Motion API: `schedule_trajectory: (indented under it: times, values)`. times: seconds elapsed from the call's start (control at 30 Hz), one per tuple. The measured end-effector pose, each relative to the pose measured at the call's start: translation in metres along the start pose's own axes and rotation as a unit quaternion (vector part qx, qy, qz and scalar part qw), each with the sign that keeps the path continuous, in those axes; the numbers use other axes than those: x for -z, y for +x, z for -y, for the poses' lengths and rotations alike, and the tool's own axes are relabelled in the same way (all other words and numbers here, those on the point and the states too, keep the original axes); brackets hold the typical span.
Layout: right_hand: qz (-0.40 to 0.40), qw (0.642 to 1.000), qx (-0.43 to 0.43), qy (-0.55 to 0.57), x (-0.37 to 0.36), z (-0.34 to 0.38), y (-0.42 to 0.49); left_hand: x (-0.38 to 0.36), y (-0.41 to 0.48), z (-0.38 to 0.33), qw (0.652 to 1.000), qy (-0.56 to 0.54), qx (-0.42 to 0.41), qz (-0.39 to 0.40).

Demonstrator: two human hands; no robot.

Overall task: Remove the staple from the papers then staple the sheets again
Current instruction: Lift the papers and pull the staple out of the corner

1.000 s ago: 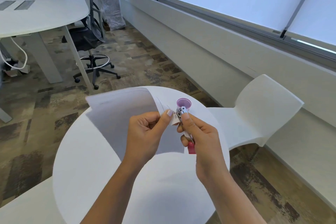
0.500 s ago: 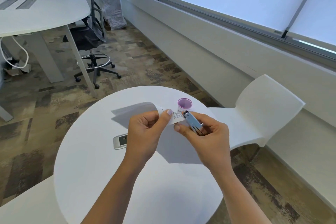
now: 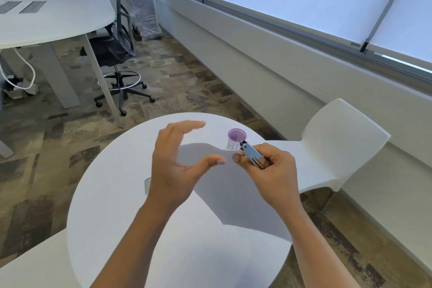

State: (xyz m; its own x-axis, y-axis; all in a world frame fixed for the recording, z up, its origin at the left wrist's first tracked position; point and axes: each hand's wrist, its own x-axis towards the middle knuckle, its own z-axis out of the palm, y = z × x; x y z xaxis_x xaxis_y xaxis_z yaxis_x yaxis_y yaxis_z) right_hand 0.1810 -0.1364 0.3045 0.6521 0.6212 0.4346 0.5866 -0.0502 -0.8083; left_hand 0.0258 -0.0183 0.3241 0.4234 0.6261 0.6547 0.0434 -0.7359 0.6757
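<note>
The white papers point(image 3: 233, 189) lie spread on the round white table point(image 3: 112, 194), shaded grey, their far corner reaching my right thumb. My right hand point(image 3: 278, 173) is closed around a small blue and silver stapler point(image 3: 252, 155), whose nose points up and left just over that corner. My left hand point(image 3: 173, 168) hovers over the left part of the sheets, fingers spread and blurred, holding nothing. Whether a staple sits in the corner is too small to tell.
A small purple-rimmed cup point(image 3: 236, 137) with writing on it stands just behind the stapler. A phone point(image 3: 147, 185) lies on the table, mostly hidden behind my left wrist. A white chair point(image 3: 339, 145) stands at the right, and an office chair point(image 3: 119, 54) and a desk point(image 3: 46, 18) are far left.
My left hand has let go of the paper corner and opened. The sheets, held up a second ago, now lie flat. The stapler has turned in my right hand to a flatter angle.
</note>
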Motion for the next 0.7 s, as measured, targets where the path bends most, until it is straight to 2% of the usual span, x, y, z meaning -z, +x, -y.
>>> schedule_trajectory:
  times: [0.07, 0.13, 0.27, 0.53, 0.7]
  values:
    - [0.019, 1.0, -0.001, -0.005, 0.0, 0.001, 0.002, 0.001, 0.006, 0.004, 0.996, 0.004, -0.032, 0.084]
    - [0.03, 1.0, 0.001, -0.008, 0.0, 0.002, 0.004, -0.003, 0.008, 0.006, 0.99, -0.002, -0.048, 0.135]
    - [0.039, 0.999, 0.002, -0.002, -0.001, 0.001, 0.004, -0.007, 0.009, 0.009, 0.989, -0.03, -0.055, 0.137]
    - [0.052, 0.999, 0.015, 0.0, 0.001, 0.001, 0.009, -0.013, 0.006, 0.003, 0.987, -0.088, 0.099, 0.09]
    - [-0.031, 0.999, 0.032, 0.006, -0.001, 0.008, 0.011, -0.017, 0.012, 0.003, 0.973, -0.077, 0.209, 0.064]
